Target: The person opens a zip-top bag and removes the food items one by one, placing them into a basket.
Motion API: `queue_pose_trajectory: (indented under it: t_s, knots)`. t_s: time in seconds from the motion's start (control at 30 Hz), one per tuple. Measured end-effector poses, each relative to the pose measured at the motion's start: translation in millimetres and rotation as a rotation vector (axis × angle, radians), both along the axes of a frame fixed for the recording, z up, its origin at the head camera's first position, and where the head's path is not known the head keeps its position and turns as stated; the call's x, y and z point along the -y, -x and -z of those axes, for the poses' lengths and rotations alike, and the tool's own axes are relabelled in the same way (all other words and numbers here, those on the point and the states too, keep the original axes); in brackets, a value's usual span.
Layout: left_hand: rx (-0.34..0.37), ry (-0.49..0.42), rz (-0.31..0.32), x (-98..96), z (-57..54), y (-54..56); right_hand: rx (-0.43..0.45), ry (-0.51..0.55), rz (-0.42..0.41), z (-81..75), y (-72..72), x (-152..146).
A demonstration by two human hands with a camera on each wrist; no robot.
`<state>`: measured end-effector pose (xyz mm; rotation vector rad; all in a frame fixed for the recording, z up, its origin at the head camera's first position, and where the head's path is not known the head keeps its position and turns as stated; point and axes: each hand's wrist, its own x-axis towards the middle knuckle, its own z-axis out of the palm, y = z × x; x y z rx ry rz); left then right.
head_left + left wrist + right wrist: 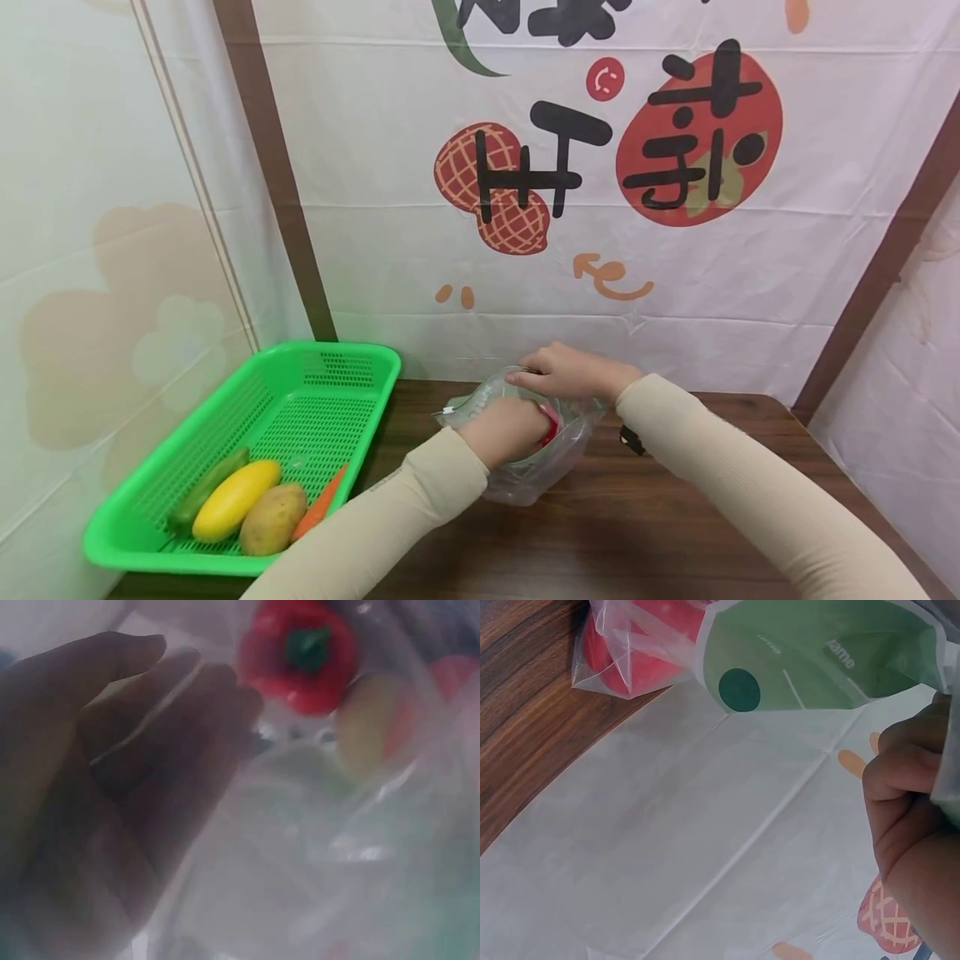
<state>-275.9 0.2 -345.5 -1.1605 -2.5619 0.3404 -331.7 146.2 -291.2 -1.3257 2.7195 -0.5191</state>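
Note:
A clear zip bag [525,490] stands on the table with its mouth facing up. My left hand [508,427] reaches into it through the opening. In the left wrist view the fingers are relaxed and hold nothing, and a red bell pepper [300,656] with a green stem sits just past the fingertips. Next to the pepper lies a yellowish and red rounded item [371,724], blurred by the plastic. My right hand [570,372] pinches the bag's far rim, fingers curled over it. A green printed panel [817,656] of the bag shows in the right wrist view.
Left of the bag stands a green plastic basket [375,442] holding a green cucumber-like vegetable [210,487], a yellow oval item [237,500], a potato [274,518] and a carrot [321,504]. A printed white curtain [375,250] hangs behind the brown wooden table [600,533].

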Motion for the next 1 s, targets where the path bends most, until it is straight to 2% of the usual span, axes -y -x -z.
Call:
queue_pose_trajectory:
  t_s: [0.07, 0.17, 0.33, 0.53, 0.57, 0.83, 1.0]
  knots:
    - [-0.01, 0.012, -0.044, -3.3, 7.1, 2.8, -0.009, -0.003, -0.007, 0.5, 0.1, 0]
    - [0.011, 0.029, -0.109, -7.0, 14.5, 6.5, -0.026, -0.002, -0.017, 1.3, -0.1, 1]
    - [0.053, 0.006, -0.16, -9.7, 24.6, 16.9, -0.033, 0.007, -0.044, 1.2, -2.4, 1]
    - [0.173, -0.091, -0.252, -16.9, 34.4, 34.5, -0.013, 0.008, -0.043, 0.9, -3.7, 2]
    - [0.196, -0.103, -0.263, -18.2, 36.1, 37.8, -0.013, 0.009, -0.044, 1.1, -3.7, 2]
    - [0.224, -0.072, -0.301, -25.3, 47.9, 57.4, -0.019, -0.004, -0.047, 3.8, -2.8, 5]
    - [0.186, -0.09, -0.322, -29.1, 50.8, 64.1, -0.005, -0.011, -0.034, 4.6, -2.7, 5]
